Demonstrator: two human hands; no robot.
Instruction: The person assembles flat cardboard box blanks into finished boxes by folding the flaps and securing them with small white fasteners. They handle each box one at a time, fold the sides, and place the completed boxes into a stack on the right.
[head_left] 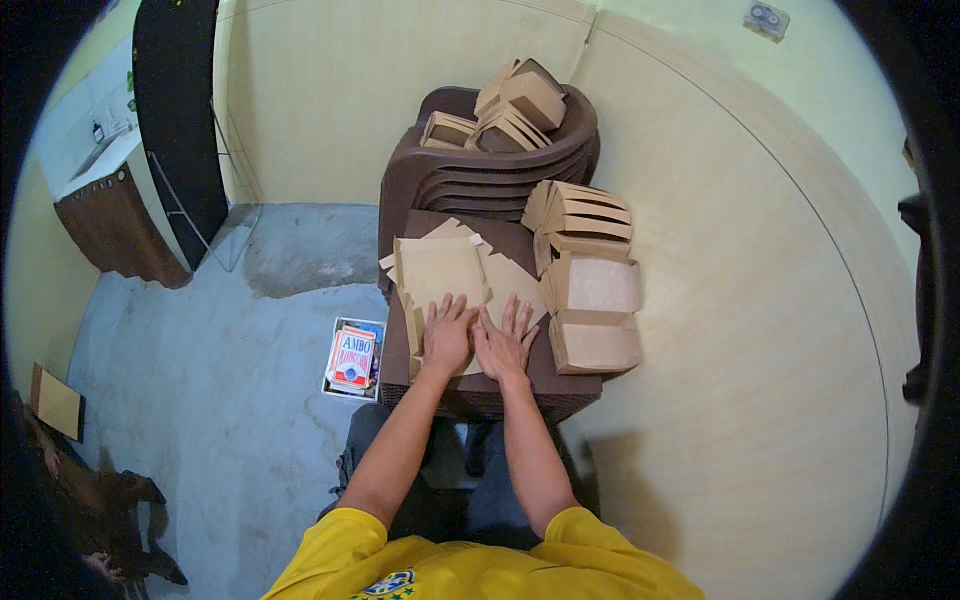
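Observation:
Flat brown cardboard box blanks (440, 268) lie overlapping on the seat of a stack of brown plastic chairs (480, 398) in front of me. My left hand (447, 335) rests palm down on the cardboard, fingers stretched forward. Beside it, my right hand (505, 342) presses flat on the right part of the same pile with its fingers spread. The thumbs lie close together. Nothing is gripped in either hand. Just right of the blanks stands an open folded cardboard box (598, 345) with two hollow halves.
Nested cardboard boxes (585, 215) stand behind the open one, and more boxes (520, 108) are piled against the chair back. A white crate (352, 397) with packets sits on the floor at left. A person (90, 510) is at the lower left. Walls close in right and behind.

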